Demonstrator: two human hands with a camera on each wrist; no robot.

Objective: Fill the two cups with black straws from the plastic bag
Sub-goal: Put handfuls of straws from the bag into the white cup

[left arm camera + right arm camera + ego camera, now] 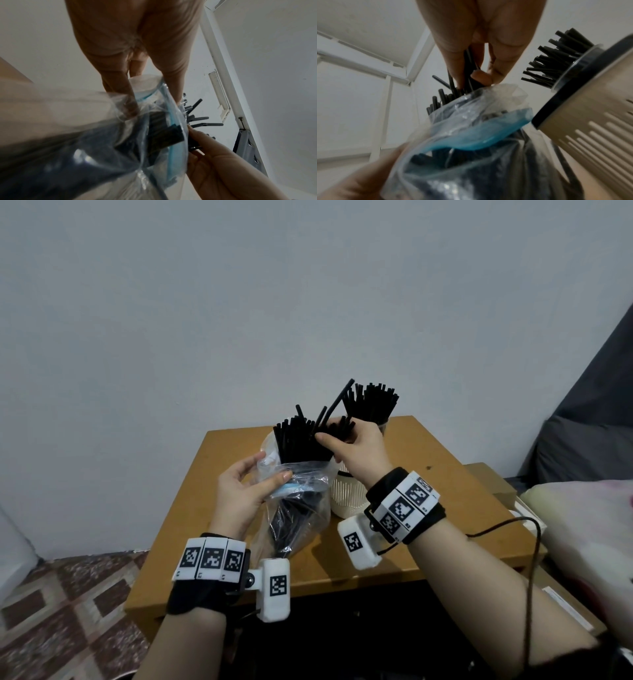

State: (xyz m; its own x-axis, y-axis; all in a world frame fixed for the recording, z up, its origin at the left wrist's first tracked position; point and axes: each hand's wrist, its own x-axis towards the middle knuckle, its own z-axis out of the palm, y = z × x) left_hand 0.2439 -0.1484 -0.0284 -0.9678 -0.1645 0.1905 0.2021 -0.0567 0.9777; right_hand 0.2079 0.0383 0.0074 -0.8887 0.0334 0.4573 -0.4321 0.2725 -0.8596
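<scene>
Our right hand [356,446] is up at the mouth of the plastic bag [294,508], thumb and fingers pinched together on a small clutch of black straws [301,440]. The right wrist view shows that clearly: fingertips [496,75] closed around a few stems just above the bag's rim. One straw [339,402] in the pinch sticks up at an angle above the rest, so we judge this is a pull-out in progress, a few at a time.

Our left hand [243,491] holds the bag below its opening, thumb on the near side, fingers curled round the far side over the blue seal strip [479,135]. That grip makes sense: the film is floppy, and holding it upright keeps the straws fanned out of the top where the right hand can pick at them. The bag's foot appears to rest on the tabletop [445,474], though the film hides the contact.

So the straws sit right in and under the right hand's fingers, with the bulk of the bundle just to its left and down inside the bag.

Outward now. Just beside the bag and under our right wrist stands a white slotted cup [346,498]; whether it holds anything we cannot tell from here. Behind the right hand a clear cup [380,424] is already bristling with straws. We reckon the task is well along, with the near cup the likely target.
</scene>
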